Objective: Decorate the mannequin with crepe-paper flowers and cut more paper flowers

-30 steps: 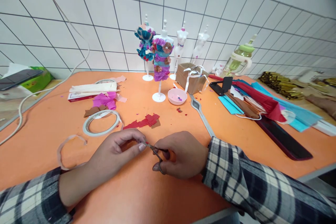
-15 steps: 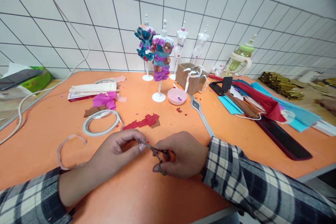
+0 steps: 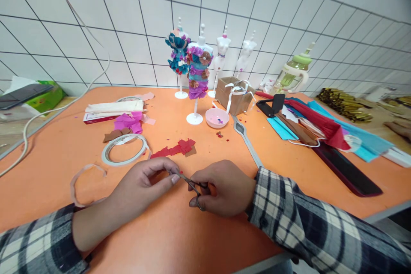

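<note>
My right hand (image 3: 221, 188) is closed around the handles of small metal scissors (image 3: 194, 189), whose blades point left. The blade tips reach the pinched fingertips of my left hand (image 3: 150, 186). A tiny bit of red shows right by the tips; what else my left fingers hold is hidden. Just beyond my hands lie torn red crepe paper strips (image 3: 170, 151) with a brown piece (image 3: 192, 151) beside them. A roll of white tape (image 3: 123, 163) lies beyond my left hand, and a loose pale strip (image 3: 73, 184) curls near my left wrist.
Paper-decorated dress-form mannequins (image 3: 199, 72) stand at the back, near a pink bowl (image 3: 217, 118) and a cardboard box (image 3: 231, 96). On the right are a green-lidded bottle (image 3: 293, 72), coloured paper (image 3: 324, 124) and a dark long case (image 3: 346, 169). Purple paper (image 3: 130, 122) lies left.
The scissor handles have drawn slightly closer together as my right thumb moved up a little. My left hand keeps its pinch in nearly the same place.
</note>
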`<state>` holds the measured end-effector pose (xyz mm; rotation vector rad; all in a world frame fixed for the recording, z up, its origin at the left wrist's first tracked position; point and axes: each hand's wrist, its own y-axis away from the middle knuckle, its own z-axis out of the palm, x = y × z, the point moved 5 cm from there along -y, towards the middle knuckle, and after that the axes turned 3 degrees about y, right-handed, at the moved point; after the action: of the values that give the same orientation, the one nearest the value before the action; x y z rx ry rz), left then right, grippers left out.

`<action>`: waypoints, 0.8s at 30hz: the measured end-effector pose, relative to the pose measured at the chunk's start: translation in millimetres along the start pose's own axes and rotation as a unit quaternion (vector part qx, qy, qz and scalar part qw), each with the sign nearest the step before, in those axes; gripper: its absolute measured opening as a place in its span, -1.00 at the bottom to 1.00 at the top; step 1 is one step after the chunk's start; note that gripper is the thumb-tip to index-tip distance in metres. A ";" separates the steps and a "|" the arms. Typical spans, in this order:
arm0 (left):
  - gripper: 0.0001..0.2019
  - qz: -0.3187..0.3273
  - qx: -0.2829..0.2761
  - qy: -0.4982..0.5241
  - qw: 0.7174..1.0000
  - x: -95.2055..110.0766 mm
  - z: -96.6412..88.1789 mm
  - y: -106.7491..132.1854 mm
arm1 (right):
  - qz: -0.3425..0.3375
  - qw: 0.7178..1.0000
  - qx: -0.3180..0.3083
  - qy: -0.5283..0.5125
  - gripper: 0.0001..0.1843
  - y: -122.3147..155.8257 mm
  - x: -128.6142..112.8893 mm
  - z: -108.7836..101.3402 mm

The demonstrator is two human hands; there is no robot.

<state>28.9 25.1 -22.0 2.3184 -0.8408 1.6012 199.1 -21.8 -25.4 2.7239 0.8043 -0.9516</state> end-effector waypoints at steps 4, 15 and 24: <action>-0.91 -0.001 -0.011 -0.005 1.000 -3.8 0.0 0.8 | 0.010 1.000 -0.007 -0.002 -0.69 -0.3 -1.9 -0.8; -0.88 0.000 0.016 -0.008 1.000 -0.9 -1.1 -1.8 | 0.006 1.000 -0.008 0.013 -0.76 -1.2 1.0 0.4; -0.87 -0.008 0.015 -0.028 0.999 -5.1 -2.0 -1.0 | 0.015 1.000 -0.022 0.011 -0.87 -1.8 4.7 2.5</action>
<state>26.5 28.5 -25.7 2.3949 -0.8146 1.5601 199.8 -18.9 -30.1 2.7060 0.7753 -0.8873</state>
